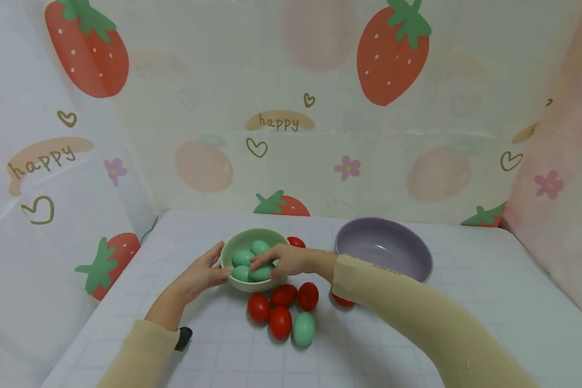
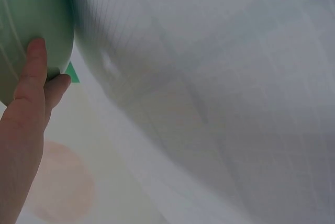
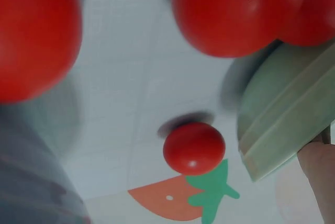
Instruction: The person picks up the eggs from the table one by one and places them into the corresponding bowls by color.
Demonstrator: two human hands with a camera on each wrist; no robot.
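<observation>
The light green bowl (image 1: pixel 254 285) holds several mint-green eggs (image 1: pixel 242 258). At its left side my left hand (image 1: pixel 205 277) grips it, thumb at the rim and fingers along the outer wall; in the left wrist view two fingers of the left hand (image 2: pixel 31 93) lie against the bowl (image 2: pixel 36 9). My right hand (image 1: pixel 286 260) reaches over the bowl's right rim, its fingers and thumb around a green egg (image 1: pixel 262 273) near the front. In the right wrist view, only part of the right hand (image 3: pixel 319 171) shows beyond the bowl's wall (image 3: pixel 288 109).
Several red eggs (image 1: pixel 280 323) and one green egg (image 1: pixel 304 328) lie in front of the bowl. Another red egg (image 1: pixel 296 242) sits behind it, and one more red egg (image 1: pixel 343 300) is partly under the right sleeve. A purple bowl (image 1: pixel 383 245) stands to the right.
</observation>
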